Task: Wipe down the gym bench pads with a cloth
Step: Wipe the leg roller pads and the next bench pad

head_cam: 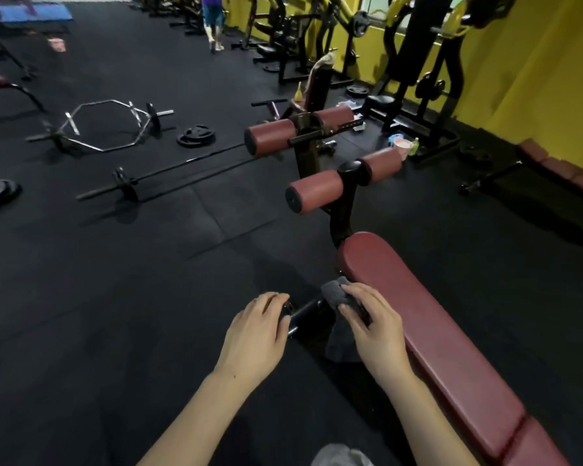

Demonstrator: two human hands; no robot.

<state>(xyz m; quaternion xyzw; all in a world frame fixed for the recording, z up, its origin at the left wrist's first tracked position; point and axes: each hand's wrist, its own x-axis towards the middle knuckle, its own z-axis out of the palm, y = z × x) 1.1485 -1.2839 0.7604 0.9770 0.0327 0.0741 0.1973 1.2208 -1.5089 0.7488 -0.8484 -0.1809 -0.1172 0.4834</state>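
A long dark-red bench pad [431, 334] runs from the centre toward the lower right. Beyond its far end stand red foam roller pads [315, 193] on a black post. A black handle bar [305, 314] sticks out from the bench's left side. My left hand [256, 334] rests over the end of that bar, fingers curled on it. My right hand [372, 321] presses a grey cloth [337, 294] against the bar, next to the pad's left edge; part of the cloth hangs below the hand.
A barbell [169, 173], a hex bar [105, 126] and weight plates [196, 136] lie on the black rubber floor to the left. Machines line the yellow wall [535, 79] at right. A small pink bucket [403, 148] sits near the rollers. A person walks far back.
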